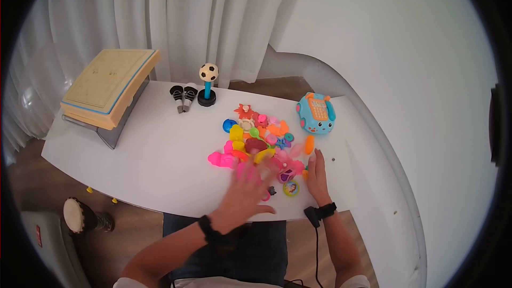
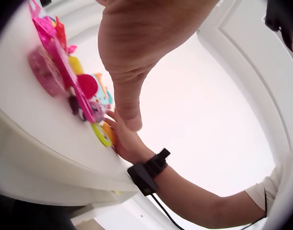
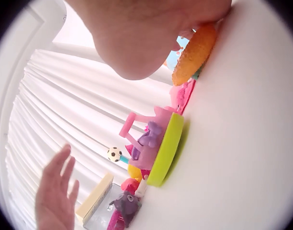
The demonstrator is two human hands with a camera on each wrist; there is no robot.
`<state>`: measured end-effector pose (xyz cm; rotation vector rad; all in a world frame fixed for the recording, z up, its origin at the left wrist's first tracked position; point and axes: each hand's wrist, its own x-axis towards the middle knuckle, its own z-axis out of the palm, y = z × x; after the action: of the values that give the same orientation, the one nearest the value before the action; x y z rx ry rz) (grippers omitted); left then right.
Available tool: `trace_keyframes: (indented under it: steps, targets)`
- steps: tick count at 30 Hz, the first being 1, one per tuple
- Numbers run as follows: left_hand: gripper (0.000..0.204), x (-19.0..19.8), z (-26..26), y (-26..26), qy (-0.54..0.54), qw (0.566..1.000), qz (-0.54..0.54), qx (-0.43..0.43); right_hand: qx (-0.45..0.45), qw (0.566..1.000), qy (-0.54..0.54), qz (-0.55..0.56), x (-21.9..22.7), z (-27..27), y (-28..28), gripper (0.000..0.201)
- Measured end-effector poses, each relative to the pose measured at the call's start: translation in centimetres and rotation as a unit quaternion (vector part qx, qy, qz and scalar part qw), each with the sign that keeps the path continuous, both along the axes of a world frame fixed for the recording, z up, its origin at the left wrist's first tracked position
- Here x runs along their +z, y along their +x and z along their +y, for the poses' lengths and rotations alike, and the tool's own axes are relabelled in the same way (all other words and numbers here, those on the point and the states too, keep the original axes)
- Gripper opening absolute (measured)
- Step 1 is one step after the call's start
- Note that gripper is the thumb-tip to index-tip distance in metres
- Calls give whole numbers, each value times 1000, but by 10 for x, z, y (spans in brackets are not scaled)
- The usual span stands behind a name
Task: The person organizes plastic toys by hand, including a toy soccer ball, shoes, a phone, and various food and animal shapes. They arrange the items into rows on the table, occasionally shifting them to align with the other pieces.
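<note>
A pile of small colourful plastic toys point(image 1: 256, 144) is spread over the right half of the white table point(image 1: 160, 144). My left hand point(image 1: 242, 194), blurred, has its fingers spread over the near left part of the pile, next to pink pieces point(image 1: 220, 159) and a yellow one point(image 1: 265, 155). At the pile's right side, my right hand point(image 1: 318, 181) stands on its edge with straight fingers. An orange piece point(image 3: 194, 55) lies against that hand in the right wrist view. Close by are a round lime-green-rimmed toy point(image 1: 291, 188) and a pink toy with purple inside point(image 1: 286, 175).
A blue toy telephone point(image 1: 316, 114) stands at the back right. Along the back are a soccer ball on a stand point(image 1: 208, 73) and a pair of black-and-white sock-like items point(image 1: 183, 96). A tilted board point(image 1: 109, 82) occupies the left end. A small drum point(image 1: 74, 216) is on the floor.
</note>
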<state>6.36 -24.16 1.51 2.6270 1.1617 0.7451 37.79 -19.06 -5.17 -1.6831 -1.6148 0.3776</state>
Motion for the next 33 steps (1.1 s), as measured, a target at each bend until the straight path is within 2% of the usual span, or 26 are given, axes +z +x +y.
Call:
trace_keyframes:
  steps: [1,4,7,13,17,20,23,25,27,29,30,31,33]
  targets:
    - [120,1,2,-16,-23,999,-3,46,13,1000,27,-10,4,5,-5,66]
    - [131,-26,14,-37,-62,995,-15,75,-8,1000,20,0,-3,37,-6,65]
    - [134,-56,16,-25,-86,991,-85,57,24,999,21,19,1,55,-11,64]
    - [132,-62,8,18,-73,986,-113,100,144,987,-34,65,13,61,-36,62]
    - [131,-60,6,37,-71,984,-125,110,163,982,-55,80,17,60,-43,61]
    - [129,-59,4,40,-72,982,-129,116,177,981,-26,80,19,60,-43,57]
    - [128,-55,2,37,-69,983,-122,120,130,984,-23,120,31,49,-38,55]
    - [127,-51,0,34,-61,987,-101,107,24,993,22,114,45,30,-40,53]
    - [127,-47,-3,30,-60,988,-92,106,4,995,31,96,45,7,-45,54]
    - [128,-45,-7,26,-59,990,-83,99,-7,997,73,-17,35,-17,-56,59]
    - [126,-46,-9,22,-62,991,-83,91,6,998,64,-3,30,-28,-64,71]
    - [124,-45,-10,17,-64,991,-82,83,1,998,64,1,30,-37,-79,71]
    - [124,-39,-15,6,-68,993,-71,72,-26,992,37,-117,33,-52,-109,82]
